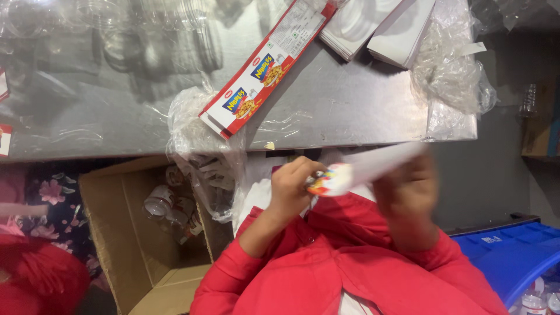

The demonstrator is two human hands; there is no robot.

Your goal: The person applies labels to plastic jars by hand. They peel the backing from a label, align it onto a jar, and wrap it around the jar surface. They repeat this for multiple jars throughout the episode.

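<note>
Red sleeves lead to both hands, raised close together over the person's chest. The left hand is curled shut around one end of a flat white carton strip with a colourful printed end. The right hand, blurred, clasps the strip's other side; its exact finger hold cannot be told. Beyond the hands lies a steel table with a stack of flat red-edged cartons and crumpled clear plastic. Left of the left hand stands an open cardboard box.
</note>
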